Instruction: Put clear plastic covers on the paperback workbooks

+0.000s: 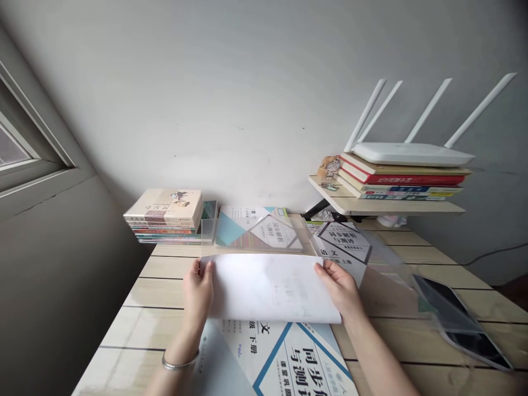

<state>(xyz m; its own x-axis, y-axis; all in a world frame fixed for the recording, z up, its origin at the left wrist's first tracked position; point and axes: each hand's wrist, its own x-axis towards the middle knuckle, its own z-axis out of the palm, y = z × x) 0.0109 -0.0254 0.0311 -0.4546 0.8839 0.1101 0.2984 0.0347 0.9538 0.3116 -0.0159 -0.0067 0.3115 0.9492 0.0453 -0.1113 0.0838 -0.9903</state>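
Observation:
A white sheet (268,289), curled over and backed by a clear plastic film (256,234), lies across a blue-and-white workbook (284,360) near the front of the wooden desk (412,264). My left hand (198,291) grips the sheet's left edge, fingers closed over it; a silver bracelet circles that wrist. My right hand (340,289) pinches the sheet's right edge. A second workbook (258,228) shows through the film behind the sheet, and a third (344,242) lies just right of my right hand.
A stack of books (167,215) stands at the desk's back left. A small raised shelf (388,206) at the back right carries books and a white router (412,154). A dark tablet (457,319) lies at the right. A window frame (28,159) is on the left.

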